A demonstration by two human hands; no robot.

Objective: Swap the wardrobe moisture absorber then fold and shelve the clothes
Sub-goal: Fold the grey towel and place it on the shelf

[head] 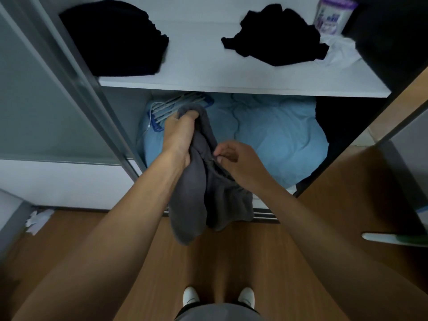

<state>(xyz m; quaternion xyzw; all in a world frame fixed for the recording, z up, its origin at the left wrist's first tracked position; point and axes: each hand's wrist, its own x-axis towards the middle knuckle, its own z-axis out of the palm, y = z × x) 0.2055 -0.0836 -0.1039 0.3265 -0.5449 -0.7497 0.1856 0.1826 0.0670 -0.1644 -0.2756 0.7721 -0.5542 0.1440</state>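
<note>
A dark grey garment (203, 195) hangs in front of the open wardrobe, bunched between both hands. My left hand (179, 133) grips its upper end in a fist. My right hand (234, 158) pinches its elastic edge lower down to the right. On the white shelf (208, 72) above lie a folded black pile (115, 40) at the left and a crumpled black garment (275, 35) at the right. A white and purple moisture absorber tub (333, 16) stands at the shelf's back right, beside a white cloth (335, 52).
Below the shelf a light blue duvet (278, 135) fills the compartment, with a blue and white hanger rack (176, 105) on it. A sliding door frame (88, 93) stands left, a wooden door (347, 193) right. Crumpled paper (37, 220) lies on the wooden floor.
</note>
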